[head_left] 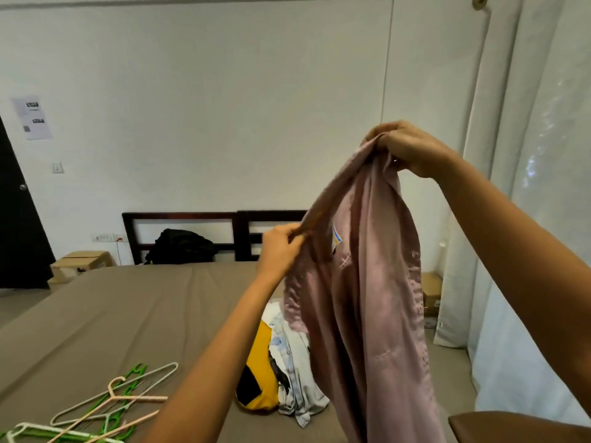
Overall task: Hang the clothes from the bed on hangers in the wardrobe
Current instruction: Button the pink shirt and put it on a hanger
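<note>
pink shirt [361,282] gripped by left hand [281,251], right hand [409,148], neck label [337,239] unreadable

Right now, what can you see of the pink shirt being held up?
The pink shirt is dusty pink, of thin, faintly shiny, creased cloth. It hangs in the air over the bed, and its lower end leaves the frame. The right hand grips a bunch at the top. The left hand, lower, pinches a taut edge. A small white label with blue and yellow shows inside. The shirt hangs in front of the pile of clothes; whether it touches them is unclear.
</note>
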